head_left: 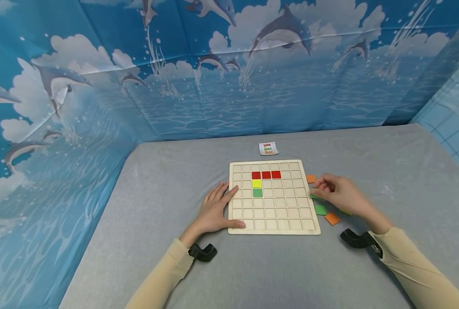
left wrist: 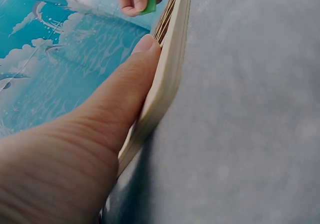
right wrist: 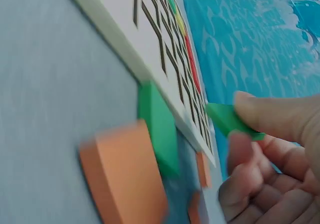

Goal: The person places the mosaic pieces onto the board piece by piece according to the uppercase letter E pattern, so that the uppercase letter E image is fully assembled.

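The right hand (head_left: 339, 193) pinches a green tile (right wrist: 231, 120) between thumb and fingers, just off the right edge of the wooden grid board (head_left: 287, 214) on the grey worktop (head_left: 388, 171). The left hand (head_left: 215, 210) lies flat — fingers spread and relaxed — against the board's left edge. More tiles (one green (head_left: 320, 210), one orange (head_left: 332, 219)) lie beside the right hand.

We see bright, even light from above, with only soft, faint shadows under the hands on the bench (head_left: 156, 257). The head view is sharp at centre and bows outward at its edges. In the right wrist view, the orange tile (right wrist: 125, 179) at lower left is blurred, as are the close fingers (right wrist: 280, 119) at right.
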Demonstrator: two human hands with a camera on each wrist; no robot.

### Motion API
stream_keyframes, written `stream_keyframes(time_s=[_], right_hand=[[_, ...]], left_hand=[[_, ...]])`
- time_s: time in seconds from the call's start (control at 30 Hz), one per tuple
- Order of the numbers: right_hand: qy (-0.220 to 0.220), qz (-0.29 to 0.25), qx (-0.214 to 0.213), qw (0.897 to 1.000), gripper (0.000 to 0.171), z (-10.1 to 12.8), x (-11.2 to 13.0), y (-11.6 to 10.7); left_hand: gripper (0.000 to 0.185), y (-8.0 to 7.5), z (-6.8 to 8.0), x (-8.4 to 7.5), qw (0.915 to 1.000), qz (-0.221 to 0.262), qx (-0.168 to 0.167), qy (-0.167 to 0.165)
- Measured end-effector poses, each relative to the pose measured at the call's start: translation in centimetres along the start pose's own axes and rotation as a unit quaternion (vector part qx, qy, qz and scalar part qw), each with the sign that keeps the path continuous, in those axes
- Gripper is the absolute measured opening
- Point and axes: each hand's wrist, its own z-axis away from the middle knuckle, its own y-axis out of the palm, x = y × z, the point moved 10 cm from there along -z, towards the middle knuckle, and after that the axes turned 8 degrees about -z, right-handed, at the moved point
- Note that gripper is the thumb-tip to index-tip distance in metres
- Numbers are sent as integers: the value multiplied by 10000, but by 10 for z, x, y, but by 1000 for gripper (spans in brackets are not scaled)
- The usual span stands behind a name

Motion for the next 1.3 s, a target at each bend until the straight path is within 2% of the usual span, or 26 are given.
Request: stream_keyframes(time_s=[0.1,0.23,0.5,0.8,1.3], right_hand=[[-61,-416,-52,9991,22,-5,5,9],[-76,-913,124,9957,19,-12,12,27],[-546,-1133,445,9911,9,-30,40,57],[-605,-1079,534,9909,8,-44,51,81],[-831,-228,384,9955,7,-48,57,83]], left_hand=[[107,1,0,1,10000,-20,42,-45],[108,2,0,2,10000,30,69,-63],[107,1,1,5,9999,32,86,-110],[107,2,0,3,9999,47,122,-110],[107,2,0,3,9998,31,158,-130]])
